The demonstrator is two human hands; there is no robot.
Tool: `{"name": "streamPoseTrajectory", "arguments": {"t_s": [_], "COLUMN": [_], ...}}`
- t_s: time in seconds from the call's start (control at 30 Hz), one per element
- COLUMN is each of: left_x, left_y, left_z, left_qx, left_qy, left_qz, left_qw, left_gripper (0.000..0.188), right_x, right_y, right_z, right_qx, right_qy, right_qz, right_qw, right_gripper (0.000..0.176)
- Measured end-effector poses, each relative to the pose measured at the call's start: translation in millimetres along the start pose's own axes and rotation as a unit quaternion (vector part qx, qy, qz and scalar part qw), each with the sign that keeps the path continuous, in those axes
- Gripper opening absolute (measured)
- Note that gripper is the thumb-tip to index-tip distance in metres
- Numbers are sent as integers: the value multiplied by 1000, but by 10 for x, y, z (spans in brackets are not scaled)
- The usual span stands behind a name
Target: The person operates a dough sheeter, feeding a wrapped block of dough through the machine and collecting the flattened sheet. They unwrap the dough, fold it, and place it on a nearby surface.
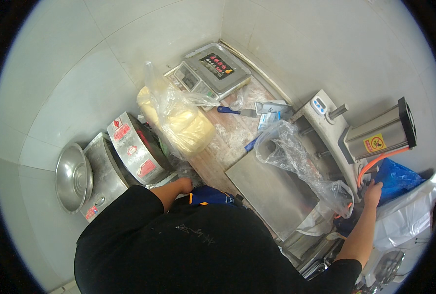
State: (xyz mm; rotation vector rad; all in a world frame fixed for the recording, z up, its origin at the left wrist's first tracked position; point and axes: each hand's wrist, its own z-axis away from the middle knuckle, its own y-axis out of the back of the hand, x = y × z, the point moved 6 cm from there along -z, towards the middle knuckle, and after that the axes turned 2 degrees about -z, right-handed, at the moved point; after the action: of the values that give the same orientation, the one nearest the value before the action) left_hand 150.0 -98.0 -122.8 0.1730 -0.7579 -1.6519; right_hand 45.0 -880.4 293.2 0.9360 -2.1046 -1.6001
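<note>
My left hand [185, 185] is loosely curled by my waist, beside a blue apron [213, 195] with yellow trim. Whether it holds anything is hidden. My right hand [373, 194] reaches to the side of a pneumatic press [326, 125], near an orange air hose [374, 163] and a blue plastic bag [398, 182]. Its fingertips are at a small dark part of the press; the grip itself cannot be made out. In front of the press lies a flat metal plate [265, 194]. A crumpled clear plastic bag [295, 158] drapes over its far edge and the press.
A large yellow dough-like mass [199, 130] under clear plastic sits on the floury wooden table [221, 147]. Behind are a digital scale [219, 73] and a blue-handled scraper [236, 111]. Metal drum-shaped containers [139, 150] and a steel basin [72, 178] stand left; white plastic bags [405, 217] hang right.
</note>
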Motion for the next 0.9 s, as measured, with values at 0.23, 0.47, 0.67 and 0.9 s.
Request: {"name": "streamPoseTrajectory", "arguments": {"t_s": [0.23, 0.47, 0.67, 0.9], "left_x": [-184, -289, -197, -375], "left_y": [-185, -254, -199, -226], "left_z": [-196, -304, -217, -367], "left_qx": [-16, 34, 37, 43], "left_qy": [-19, -38, -135, -10], "left_qz": [-28, -22, -108, 7], "left_qw": [999, 998, 984, 999], "left_gripper": [32, 31, 34, 39], "right_x": [-114, -238, -316, -305], "right_y": [39, 161, 183, 188], "right_z": [82, 197, 227, 216], "right_qx": [-54, -5, -9, -7], "right_qy": [-42, -49, -40, -46], "right_qz": [13, 50, 33, 40], "right_qw": [998, 998, 999, 998], "right_gripper": [46, 40, 39, 39]}}
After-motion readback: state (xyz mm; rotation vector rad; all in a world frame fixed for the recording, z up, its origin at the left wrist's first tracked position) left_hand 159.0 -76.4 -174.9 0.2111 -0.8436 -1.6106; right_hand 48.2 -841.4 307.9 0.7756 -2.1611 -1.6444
